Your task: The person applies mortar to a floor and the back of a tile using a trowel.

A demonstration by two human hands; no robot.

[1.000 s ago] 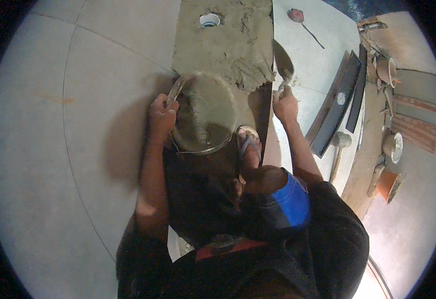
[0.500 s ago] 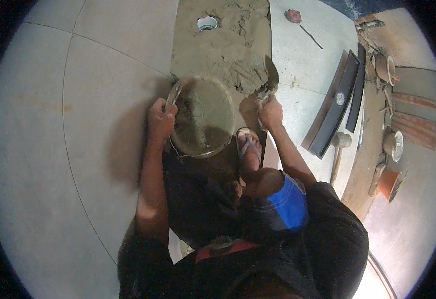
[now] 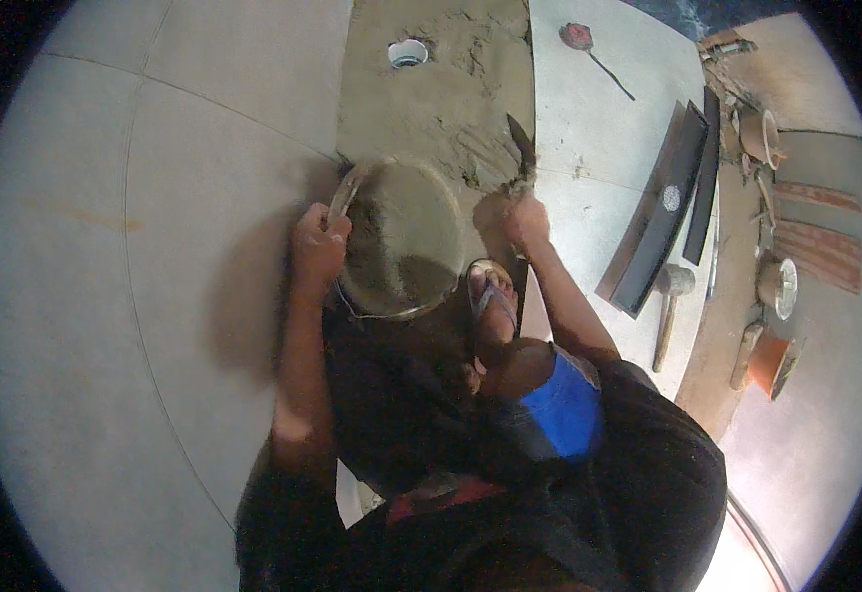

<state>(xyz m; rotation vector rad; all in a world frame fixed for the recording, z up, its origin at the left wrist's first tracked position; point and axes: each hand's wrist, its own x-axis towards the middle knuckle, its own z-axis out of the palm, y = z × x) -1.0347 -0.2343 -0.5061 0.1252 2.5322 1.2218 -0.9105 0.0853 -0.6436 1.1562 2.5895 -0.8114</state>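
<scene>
We see a pale tiled floor point(image 3: 155, 296) with a bare strip of grey mortar bed point(image 3: 441, 89) running toward twelve o'clock. A round metal pan point(image 3: 398, 237) of wet mortar sits at the strip's near end. Our left hand point(image 3: 318, 247) is clenched on the pan's rim at nine o'clock. Our right hand point(image 3: 522, 219) grips a trowel point(image 3: 520, 148), its blade tip on the mortar at two o'clock of the pan. Our sandalled foot point(image 3: 492, 301) rests just beside the pan, between it and the right forearm. At three o'clock lie long dark bars point(image 3: 663, 227) and a mallet point(image 3: 670, 296). A white pipe opening point(image 3: 408, 51) sits in the mortar at twelve. Clutter by the right rim is too small to make out.
</scene>
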